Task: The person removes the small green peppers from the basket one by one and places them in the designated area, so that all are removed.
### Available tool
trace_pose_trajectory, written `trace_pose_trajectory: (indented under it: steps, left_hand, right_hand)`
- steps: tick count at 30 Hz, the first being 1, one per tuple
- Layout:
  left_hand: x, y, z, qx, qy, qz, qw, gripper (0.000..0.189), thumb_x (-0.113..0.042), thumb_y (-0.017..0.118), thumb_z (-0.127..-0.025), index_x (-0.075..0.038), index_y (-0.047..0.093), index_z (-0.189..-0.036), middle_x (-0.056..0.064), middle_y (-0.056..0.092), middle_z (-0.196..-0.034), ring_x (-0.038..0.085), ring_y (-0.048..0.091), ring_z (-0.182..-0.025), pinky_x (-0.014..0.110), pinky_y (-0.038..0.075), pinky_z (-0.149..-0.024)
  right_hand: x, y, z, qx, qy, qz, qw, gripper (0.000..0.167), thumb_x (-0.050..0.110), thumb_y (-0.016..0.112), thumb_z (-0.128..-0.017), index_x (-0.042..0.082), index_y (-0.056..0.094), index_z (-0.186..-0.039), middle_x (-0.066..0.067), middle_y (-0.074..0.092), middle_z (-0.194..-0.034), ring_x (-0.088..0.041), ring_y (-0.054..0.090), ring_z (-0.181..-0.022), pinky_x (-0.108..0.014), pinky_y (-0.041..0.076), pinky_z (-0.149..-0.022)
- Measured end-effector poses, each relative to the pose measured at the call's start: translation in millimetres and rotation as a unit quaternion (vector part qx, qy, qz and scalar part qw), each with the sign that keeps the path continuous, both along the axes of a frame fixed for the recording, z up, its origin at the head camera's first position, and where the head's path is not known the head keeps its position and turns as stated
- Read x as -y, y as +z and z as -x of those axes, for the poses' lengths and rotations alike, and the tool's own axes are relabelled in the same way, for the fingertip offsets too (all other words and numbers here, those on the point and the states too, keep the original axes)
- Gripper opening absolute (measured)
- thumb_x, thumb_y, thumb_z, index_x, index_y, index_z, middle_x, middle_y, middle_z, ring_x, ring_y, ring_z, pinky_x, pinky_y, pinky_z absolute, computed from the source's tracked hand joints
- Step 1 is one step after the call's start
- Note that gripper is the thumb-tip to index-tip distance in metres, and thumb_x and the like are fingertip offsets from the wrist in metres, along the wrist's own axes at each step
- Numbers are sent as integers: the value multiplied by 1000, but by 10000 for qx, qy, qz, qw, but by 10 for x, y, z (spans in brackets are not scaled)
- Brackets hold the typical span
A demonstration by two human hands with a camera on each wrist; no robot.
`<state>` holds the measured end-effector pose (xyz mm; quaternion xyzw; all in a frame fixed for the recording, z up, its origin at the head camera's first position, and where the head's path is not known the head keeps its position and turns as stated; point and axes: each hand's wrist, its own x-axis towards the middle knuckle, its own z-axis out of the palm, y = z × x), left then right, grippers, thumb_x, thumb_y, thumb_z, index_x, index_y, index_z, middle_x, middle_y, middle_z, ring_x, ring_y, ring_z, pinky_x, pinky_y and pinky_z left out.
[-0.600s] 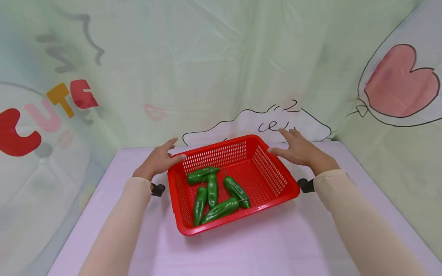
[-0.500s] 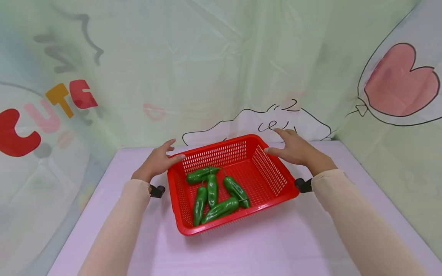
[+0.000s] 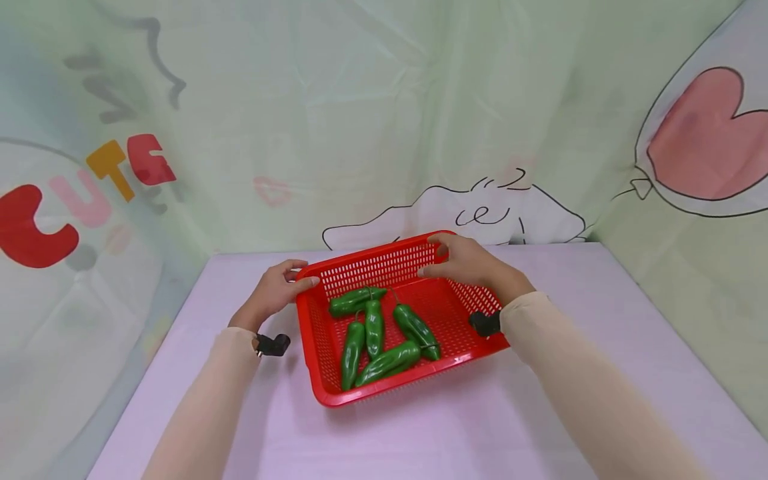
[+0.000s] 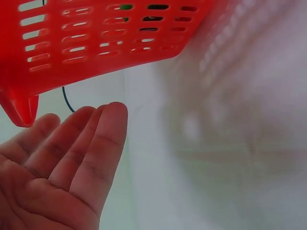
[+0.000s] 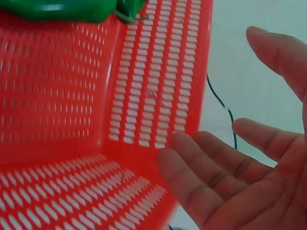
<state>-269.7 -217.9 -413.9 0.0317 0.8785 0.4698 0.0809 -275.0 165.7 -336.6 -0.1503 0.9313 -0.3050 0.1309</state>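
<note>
A red plastic basket [image 3: 420, 371] with slotted walls sits askew on the table. Several green peppers [image 3: 390, 362] lie in its left half. At its back left corner is my left hand [image 3: 273, 293], thumb at the rim, other fingers outside. Those fingers stretch out straight beside the basket wall [image 4: 105, 43] in the left wrist view. My right hand [image 3: 468, 263] hovers over the back right part, thumb and fingers spread with nothing between them. In the right wrist view its fingertips overlap the basket's corner, and a pepper [image 5: 62, 10] shows at the top.
A pale lilac cloth covers the table [image 3: 384, 440]. Behind it hangs a light green curtain [image 3: 360, 133] with printed drawings and letters, which also closes off both sides. Each wrist carries a small black camera [image 3: 273, 345].
My right hand has moved left, from outside the right rim to over the basket. My left hand has come down slightly towards the left rim. The peppers keep their places in the basket.
</note>
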Motion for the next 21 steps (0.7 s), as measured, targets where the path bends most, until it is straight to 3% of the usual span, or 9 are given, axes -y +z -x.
trace_pose_trajectory:
  steps: [8,16,21]
  left_hand:
    - [6,-95,-50,92,151,-647,9977,59,-35,70,-99,-6,54,-147,20,70,-129,28,74,-102,40,63,-88]
    - [-9,-170,-75,33,46,-1154,9933,51,-27,67,-101,1,54,-142,24,73,-121,22,77,-91,37,64,-84]
    - [-45,-148,-97,49,196,-1237,9921,46,-23,66,-101,0,55,-139,24,73,-119,21,77,-88,35,64,-81]
  right_hand:
    - [254,-225,89,410,338,-201,9984,77,34,80,-90,2,48,-152,-19,64,-128,-30,63,-109,-41,60,-89]
    - [365,-380,148,1317,324,-329,9902,71,30,82,-88,2,53,-147,-14,66,-122,-28,66,-104,-40,62,-88]
    - [391,-443,135,1801,378,-190,9827,66,26,82,-88,1,54,-143,-12,69,-111,-29,67,-102,-41,63,-86]
